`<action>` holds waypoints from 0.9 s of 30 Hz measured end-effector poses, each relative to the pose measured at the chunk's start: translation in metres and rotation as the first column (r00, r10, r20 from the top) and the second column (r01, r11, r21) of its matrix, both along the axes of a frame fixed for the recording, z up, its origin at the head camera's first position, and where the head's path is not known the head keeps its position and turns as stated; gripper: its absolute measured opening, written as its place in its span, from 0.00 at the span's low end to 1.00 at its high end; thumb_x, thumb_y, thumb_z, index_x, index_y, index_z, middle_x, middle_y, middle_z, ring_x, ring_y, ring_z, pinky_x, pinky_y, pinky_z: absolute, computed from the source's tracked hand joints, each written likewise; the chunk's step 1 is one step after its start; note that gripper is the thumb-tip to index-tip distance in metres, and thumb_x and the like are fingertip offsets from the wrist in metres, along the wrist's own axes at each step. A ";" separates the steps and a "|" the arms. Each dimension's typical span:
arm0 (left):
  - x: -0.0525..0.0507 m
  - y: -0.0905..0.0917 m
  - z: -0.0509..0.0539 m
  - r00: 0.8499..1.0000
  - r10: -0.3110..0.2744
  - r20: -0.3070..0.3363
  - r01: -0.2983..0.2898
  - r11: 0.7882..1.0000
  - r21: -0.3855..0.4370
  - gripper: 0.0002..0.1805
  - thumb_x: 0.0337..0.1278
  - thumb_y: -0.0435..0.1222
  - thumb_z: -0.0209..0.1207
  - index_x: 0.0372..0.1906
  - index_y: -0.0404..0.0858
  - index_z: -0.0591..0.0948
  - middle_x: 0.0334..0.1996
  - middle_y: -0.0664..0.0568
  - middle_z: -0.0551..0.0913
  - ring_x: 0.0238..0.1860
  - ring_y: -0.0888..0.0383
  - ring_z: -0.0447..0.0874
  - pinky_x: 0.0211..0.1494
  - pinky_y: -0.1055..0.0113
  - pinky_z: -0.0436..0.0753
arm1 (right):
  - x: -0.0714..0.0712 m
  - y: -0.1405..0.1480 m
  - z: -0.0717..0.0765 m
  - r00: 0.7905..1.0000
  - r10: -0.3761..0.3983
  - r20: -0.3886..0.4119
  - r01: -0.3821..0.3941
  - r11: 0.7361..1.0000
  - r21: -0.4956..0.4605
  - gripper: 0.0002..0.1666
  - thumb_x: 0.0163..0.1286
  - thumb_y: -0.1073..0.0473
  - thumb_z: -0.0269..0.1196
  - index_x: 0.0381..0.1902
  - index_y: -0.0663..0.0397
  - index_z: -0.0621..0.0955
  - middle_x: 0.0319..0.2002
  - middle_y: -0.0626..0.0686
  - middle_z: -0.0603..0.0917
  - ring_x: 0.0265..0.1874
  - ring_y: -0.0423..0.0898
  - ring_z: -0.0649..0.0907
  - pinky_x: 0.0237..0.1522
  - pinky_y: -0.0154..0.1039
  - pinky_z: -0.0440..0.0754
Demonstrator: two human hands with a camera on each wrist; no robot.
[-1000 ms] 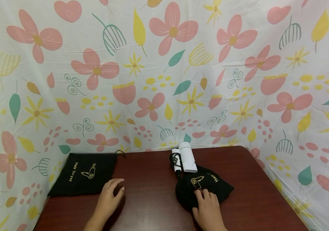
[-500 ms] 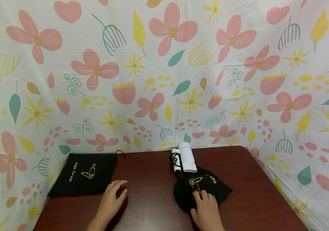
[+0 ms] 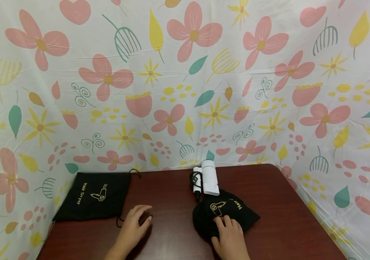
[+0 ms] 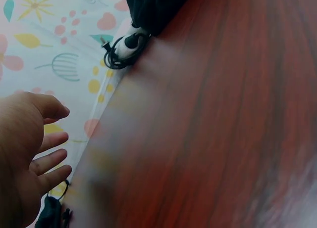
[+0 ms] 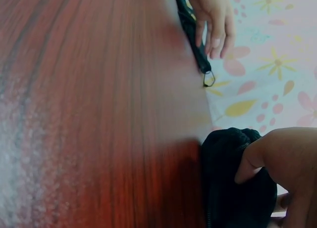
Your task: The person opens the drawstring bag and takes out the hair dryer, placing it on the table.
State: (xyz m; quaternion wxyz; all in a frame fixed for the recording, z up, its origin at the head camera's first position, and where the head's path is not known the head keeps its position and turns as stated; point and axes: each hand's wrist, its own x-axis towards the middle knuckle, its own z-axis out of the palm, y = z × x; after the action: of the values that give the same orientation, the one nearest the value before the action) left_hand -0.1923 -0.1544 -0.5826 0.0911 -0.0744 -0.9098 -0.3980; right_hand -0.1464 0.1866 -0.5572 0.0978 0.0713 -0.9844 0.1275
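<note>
My right hand (image 3: 231,240) grips the near side of a bulging black bag (image 3: 202,220) with a gold hair dryer print. In the right wrist view its thumb presses into the dark cloth (image 5: 225,183). A white hair dryer (image 3: 209,177), with black cord wound at its handle, lies against the bag's far edge. My left hand (image 3: 132,229) holds nothing, fingers loosely bent and spread from the thumb, between the two bags. Close to its left lies a flat black bag (image 3: 97,198) printed "Hair Dryer".
The dark red wooden table (image 3: 165,209) meets a white flowered curtain (image 3: 168,144) at its back and along both sides. A drawstring loop (image 3: 135,172) sticks out at the flat bag's back corner; another cord end shows beside my left wrist.
My right hand and the bulging bag have shifted a little left, and the hair dryer has turned slightly more upright in view. My left hand has moved right, away from the flat bag.
</note>
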 end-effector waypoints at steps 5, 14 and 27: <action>0.001 0.011 0.000 0.996 -0.059 0.065 0.057 0.998 0.031 0.21 0.64 0.38 0.66 0.62 0.50 0.81 0.57 0.59 0.79 0.62 0.50 0.77 0.61 0.45 0.79 | 0.000 -0.001 0.000 1.000 -0.007 0.012 0.007 1.000 0.003 0.25 0.51 0.53 0.73 0.48 0.43 0.80 0.43 0.49 0.78 0.43 0.53 0.79 0.49 0.60 0.80; 0.005 0.027 -0.002 0.989 -0.145 0.030 0.145 0.989 0.001 0.22 0.63 0.39 0.67 0.62 0.50 0.80 0.58 0.62 0.78 0.61 0.54 0.78 0.60 0.48 0.81 | 0.000 -0.003 0.002 0.997 0.009 0.073 -0.010 1.000 0.017 0.25 0.52 0.49 0.74 0.47 0.41 0.80 0.41 0.47 0.76 0.38 0.48 0.75 0.40 0.57 0.80; 0.009 0.045 -0.001 0.957 -0.272 0.097 0.267 0.962 0.066 0.22 0.66 0.40 0.64 0.64 0.50 0.79 0.58 0.62 0.78 0.61 0.51 0.78 0.59 0.48 0.81 | 0.005 -0.010 0.004 0.989 0.060 0.139 -0.063 0.998 0.020 0.26 0.53 0.44 0.74 0.48 0.40 0.79 0.41 0.46 0.75 0.36 0.47 0.71 0.35 0.54 0.77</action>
State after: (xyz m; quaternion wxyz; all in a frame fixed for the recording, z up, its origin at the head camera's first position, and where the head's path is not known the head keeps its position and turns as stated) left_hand -0.1838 -0.1090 -0.5833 -0.0098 -0.1742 -0.8841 -0.4335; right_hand -0.1418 0.1768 -0.5530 0.0245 0.0938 -0.9877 0.1230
